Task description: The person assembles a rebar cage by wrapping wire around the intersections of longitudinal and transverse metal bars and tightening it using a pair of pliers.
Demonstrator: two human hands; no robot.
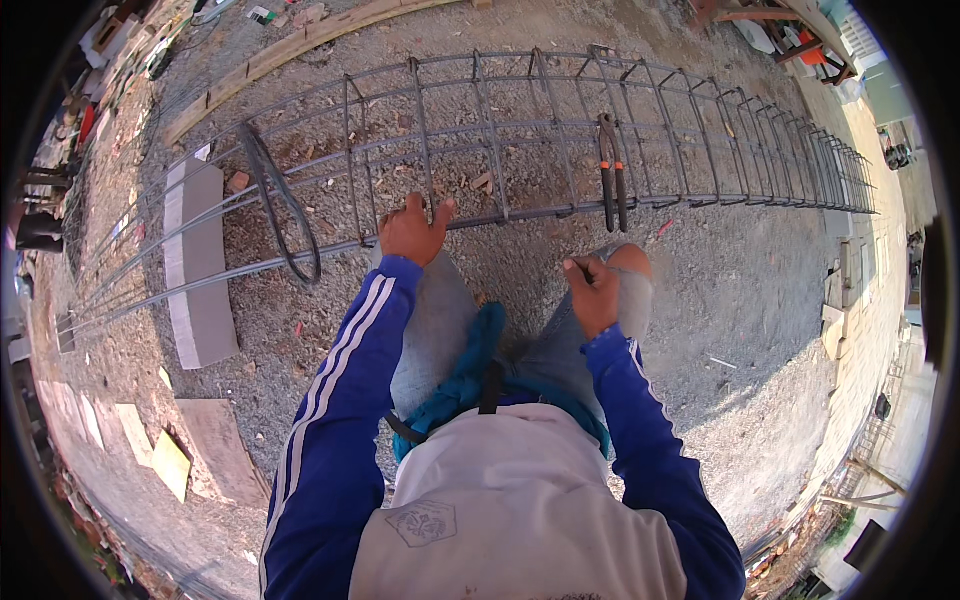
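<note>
Head view: got left hand (412, 230) with fingers spread, touching near bar of rebar cage (492, 127); got right hand (597, 290) mostly curled, clear of cage, can't tell if pinching anything; could knock pliers (605, 172), lying across bars with handles past near edge, onto gravel (700, 300) by bumping cage; looks outdoors, rough underfoot, with timber plank (300, 48) beyond
</note>
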